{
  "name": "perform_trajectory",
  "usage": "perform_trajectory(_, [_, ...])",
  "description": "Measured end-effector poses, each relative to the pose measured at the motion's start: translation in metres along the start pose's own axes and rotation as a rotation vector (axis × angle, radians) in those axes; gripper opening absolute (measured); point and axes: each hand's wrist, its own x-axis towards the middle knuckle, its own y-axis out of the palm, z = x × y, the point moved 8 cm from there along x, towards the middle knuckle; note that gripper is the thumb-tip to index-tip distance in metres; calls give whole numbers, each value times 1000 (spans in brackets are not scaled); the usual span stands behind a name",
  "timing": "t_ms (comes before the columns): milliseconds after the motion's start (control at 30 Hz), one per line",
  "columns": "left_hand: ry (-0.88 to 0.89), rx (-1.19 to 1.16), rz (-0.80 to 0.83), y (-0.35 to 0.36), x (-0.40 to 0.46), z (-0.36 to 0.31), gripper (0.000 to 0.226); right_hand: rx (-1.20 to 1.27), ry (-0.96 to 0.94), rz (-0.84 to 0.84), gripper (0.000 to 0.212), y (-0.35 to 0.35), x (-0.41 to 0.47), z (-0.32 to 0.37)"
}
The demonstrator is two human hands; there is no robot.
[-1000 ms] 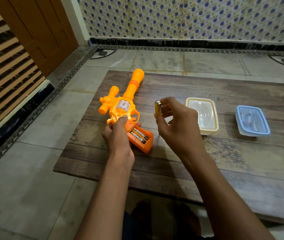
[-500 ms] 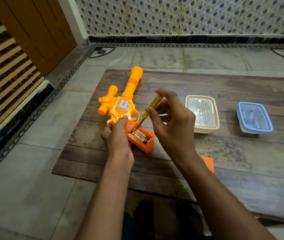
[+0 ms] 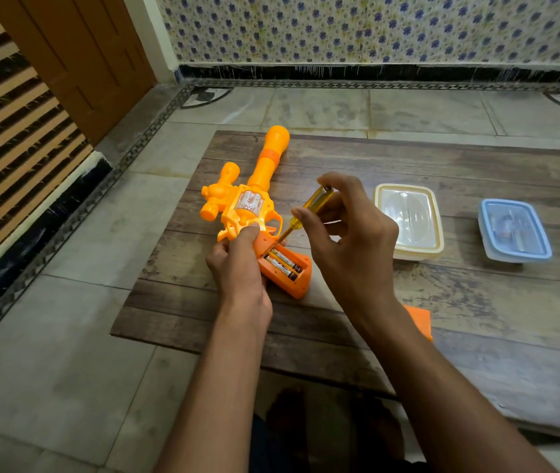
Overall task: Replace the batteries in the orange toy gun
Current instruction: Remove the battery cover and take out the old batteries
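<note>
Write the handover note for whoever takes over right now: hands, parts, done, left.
Left hand grips the orange toy gun at the handle, holding it on the wooden table.
Right hand pinches the yellow screwdriver, tip at the open battery bay.
Done: cover off; an orange piece, likely the cover, lies by the right forearm.
Left: two batteries still inside; pry out, refit, close.

Home room: floral-patterned wall tiles (image 3: 374, 29), stone floor (image 3: 50, 353) with patterned border, brown wooden door (image 3: 77, 52), low wooden desk (image 3: 459, 319) set on floor.
</note>
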Motion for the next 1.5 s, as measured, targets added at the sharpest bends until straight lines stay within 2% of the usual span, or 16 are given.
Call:
perform_trajectory(67, [0,-12,2,0,1,0,44,8,7,3,33,0,0,-1])
perform_trajectory(233, [-10,-41,1,0,3,2,17,69,107,29,32,3,-5,-10])
perform_trajectory(333, [-17,-61,4,0,5,3,11,91,174,48,32,3,-11,-17])
perform_trajectory(400, [-16,-75,6,-1,6,3,10,64,140,60,32,1,-13,-12])
perform_trajectory(500, [-5,-65,13,1,6,2,23,-1,36,64,31,1,-12,0])
perform_trajectory(567, [2,-47,16,2,6,2,27,-5,37,73,32,2,-10,-1])
perform_trajectory(700, [-8,-40,35,1,6,3,28,77,147,125,34,6,-9,-20])
perform_trajectory(833, [-21,-64,52,2,8,3,19,136,217,144,35,6,-10,-33])
perform_trajectory(1000, [-42,-53,71,3,8,7,26,89,110,160,31,12,-7,-21])
perform_trajectory(1133, [-62,-60,86,4,7,6,35,133,42,231,26,27,-1,-8])
perform_trajectory(1300, [-79,-60,77,4,7,6,34,115,123,308,30,43,16,-20])
perform_trajectory(1500, [-94,-72,65,4,6,5,33,76,109,505,37,65,37,-14])
